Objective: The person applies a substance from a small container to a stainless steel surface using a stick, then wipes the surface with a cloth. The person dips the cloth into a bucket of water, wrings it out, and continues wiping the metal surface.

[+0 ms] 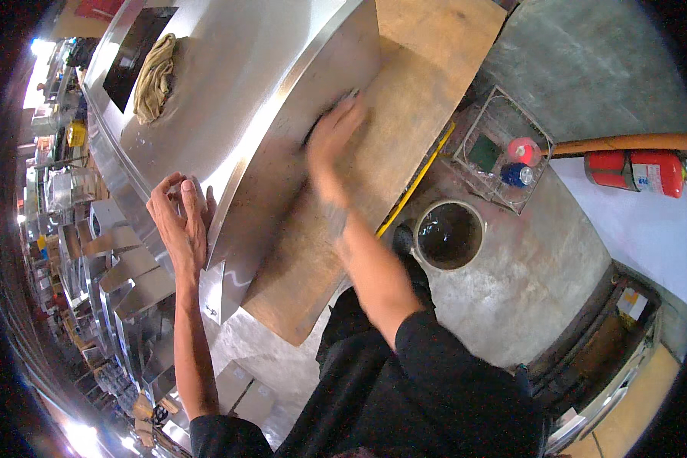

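Observation:
A large stainless-steel sheet-metal box [237, 99] lies tilted on a brown wooden board [427, 46]. My left hand [179, 221] rests at the box's near left corner. Its fingers are loosely bent and apart on the metal, with nothing seen in them. Against the box's right side wall, my right hand [337, 130] presses a thin dark pad [310, 136], which shows only as a dark edge past the fingers. Motion blurs this hand, and the pad's exact kind is hidden. A crumpled tan rag [155, 80] lies on top of the box beside a rectangular cutout [137, 57].
Right of the board, a round bucket of dark liquid [449, 235] stands on the concrete floor near a wire-framed crate [504, 99] with red and blue items. A red fire extinguisher [635, 172] lies farther right. Stacked metal parts [122, 282] fill the left side.

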`<state>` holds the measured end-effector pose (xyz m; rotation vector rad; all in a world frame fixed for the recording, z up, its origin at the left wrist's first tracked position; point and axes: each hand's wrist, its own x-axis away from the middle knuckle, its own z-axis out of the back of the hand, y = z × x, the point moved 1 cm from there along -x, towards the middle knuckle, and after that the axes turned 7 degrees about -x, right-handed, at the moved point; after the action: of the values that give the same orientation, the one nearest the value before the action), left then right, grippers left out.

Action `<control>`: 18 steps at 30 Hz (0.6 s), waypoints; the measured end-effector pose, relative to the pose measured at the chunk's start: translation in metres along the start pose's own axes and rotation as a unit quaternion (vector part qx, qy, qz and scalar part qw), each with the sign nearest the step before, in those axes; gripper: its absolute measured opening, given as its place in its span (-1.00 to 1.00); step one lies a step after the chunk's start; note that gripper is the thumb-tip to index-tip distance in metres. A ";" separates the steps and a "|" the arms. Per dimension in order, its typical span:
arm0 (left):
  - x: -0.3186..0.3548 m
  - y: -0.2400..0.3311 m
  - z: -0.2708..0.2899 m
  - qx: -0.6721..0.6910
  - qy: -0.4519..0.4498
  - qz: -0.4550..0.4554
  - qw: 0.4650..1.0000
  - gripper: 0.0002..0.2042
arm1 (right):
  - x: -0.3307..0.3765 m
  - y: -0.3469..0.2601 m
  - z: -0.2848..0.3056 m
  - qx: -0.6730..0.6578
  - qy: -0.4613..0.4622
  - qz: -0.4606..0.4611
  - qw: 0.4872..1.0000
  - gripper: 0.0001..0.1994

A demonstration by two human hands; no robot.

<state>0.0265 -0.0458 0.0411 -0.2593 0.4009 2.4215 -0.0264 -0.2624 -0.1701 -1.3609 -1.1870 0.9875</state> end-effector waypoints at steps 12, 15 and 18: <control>0.002 -0.006 -0.005 0.017 -0.014 0.034 0.999 -0.59 | 0.019 -0.003 0.043 0.120 -0.196 0.028 0.973 -0.31; -0.004 0.004 -0.005 0.010 0.002 0.018 1.000 -0.59 | -0.091 0.033 0.028 0.106 -0.140 0.159 0.972 -0.24; -0.004 0.004 -0.006 0.021 0.002 0.025 0.999 -0.58 | -0.148 0.028 0.023 0.125 -0.152 0.115 0.974 -0.25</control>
<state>0.0272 -0.0529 0.0372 -0.2384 0.4634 2.4592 -0.0704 -0.4036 -0.2071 -1.1905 -1.0966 1.5009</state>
